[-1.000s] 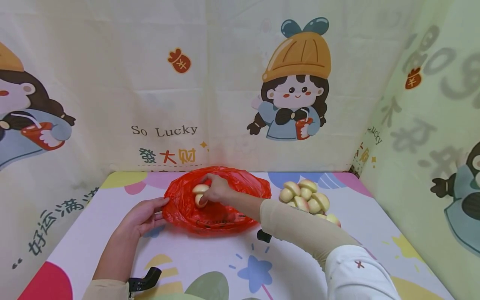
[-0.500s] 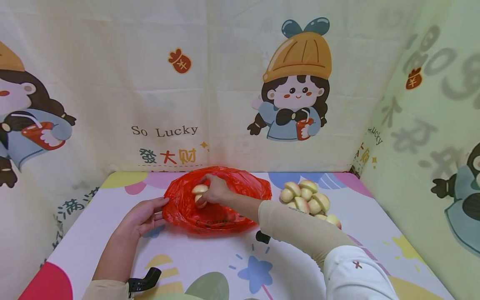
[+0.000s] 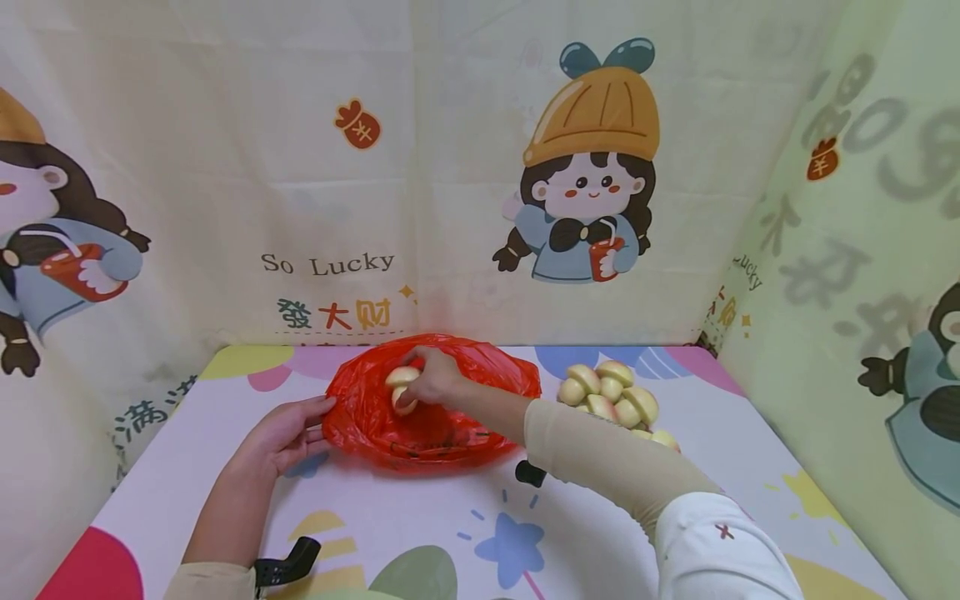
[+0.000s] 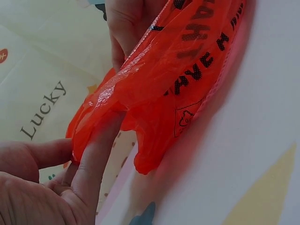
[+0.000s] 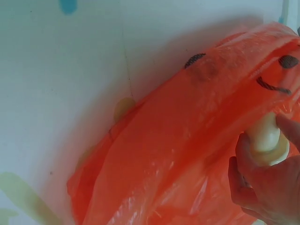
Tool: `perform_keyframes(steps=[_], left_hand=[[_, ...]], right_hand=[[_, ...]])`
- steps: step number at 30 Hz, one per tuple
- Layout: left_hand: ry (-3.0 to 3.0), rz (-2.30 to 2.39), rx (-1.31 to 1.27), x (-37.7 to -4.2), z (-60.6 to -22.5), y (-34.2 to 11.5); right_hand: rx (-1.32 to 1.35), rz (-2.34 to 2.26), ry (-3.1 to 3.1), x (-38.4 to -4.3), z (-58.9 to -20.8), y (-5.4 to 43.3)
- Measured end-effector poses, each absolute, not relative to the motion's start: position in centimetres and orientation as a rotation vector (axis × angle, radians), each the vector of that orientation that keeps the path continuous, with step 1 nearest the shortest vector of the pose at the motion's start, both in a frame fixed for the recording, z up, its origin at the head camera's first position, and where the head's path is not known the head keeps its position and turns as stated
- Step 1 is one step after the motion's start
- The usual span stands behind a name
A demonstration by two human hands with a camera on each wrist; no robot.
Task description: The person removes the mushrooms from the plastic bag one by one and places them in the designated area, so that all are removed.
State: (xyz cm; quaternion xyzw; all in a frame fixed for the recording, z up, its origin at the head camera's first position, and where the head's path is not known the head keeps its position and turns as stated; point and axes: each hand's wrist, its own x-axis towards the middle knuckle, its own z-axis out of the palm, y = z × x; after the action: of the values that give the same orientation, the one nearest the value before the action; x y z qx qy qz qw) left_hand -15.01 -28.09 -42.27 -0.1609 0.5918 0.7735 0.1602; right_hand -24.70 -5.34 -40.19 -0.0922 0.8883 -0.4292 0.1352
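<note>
A red plastic bag lies with its mouth spread wide at the back middle of the table. My left hand pinches the bag's left edge; in the left wrist view the thumb is on one side of the film and a finger shows through the other. Inside the bag's mouth, my right hand holds a pale cream mushroom with a rounded cap and thick stem. The right wrist view shows thumb and fingers around the mushroom, over the red film.
To the right of the bag sits a pile of several similar mushrooms, partly covered by the right sleeve. The table has a colourful printed cover. Printed cloth walls stand behind and at both sides.
</note>
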Motion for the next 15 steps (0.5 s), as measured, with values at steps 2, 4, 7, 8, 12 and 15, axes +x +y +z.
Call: perform_keyframes(steps=[2, 4, 7, 8, 12, 15], left_hand=[[1.688, 2.211, -0.457, -15.0, -42.3, -28.1], [1.685, 2.212, -0.458, -15.0, -42.3, -28.1], [1.684, 2.215, -0.469, -15.0, -42.3, -28.1], [1.683, 2.215, -0.473, -15.0, -42.3, -28.1], [1.684, 2.213, -0.489, -14.9, -42.4, -28.1], [1.683, 2.211, -0.49, -15.0, -42.4, -28.1]], right_hand=[[-0.263, -1.256, 2.563, -24.7, -39.9, -5.1], [-0.253, -1.265, 2.552, -24.7, -39.7, -4.9], [-0.24, -1.284, 2.524, -24.8, -39.4, -4.5], [-0.241, -1.289, 2.518, -24.8, -39.2, -4.4], [-0.258, -1.304, 2.491, -24.7, -38.7, -3.6], [-0.273, -1.307, 2.476, -24.5, -38.2, -2.9]])
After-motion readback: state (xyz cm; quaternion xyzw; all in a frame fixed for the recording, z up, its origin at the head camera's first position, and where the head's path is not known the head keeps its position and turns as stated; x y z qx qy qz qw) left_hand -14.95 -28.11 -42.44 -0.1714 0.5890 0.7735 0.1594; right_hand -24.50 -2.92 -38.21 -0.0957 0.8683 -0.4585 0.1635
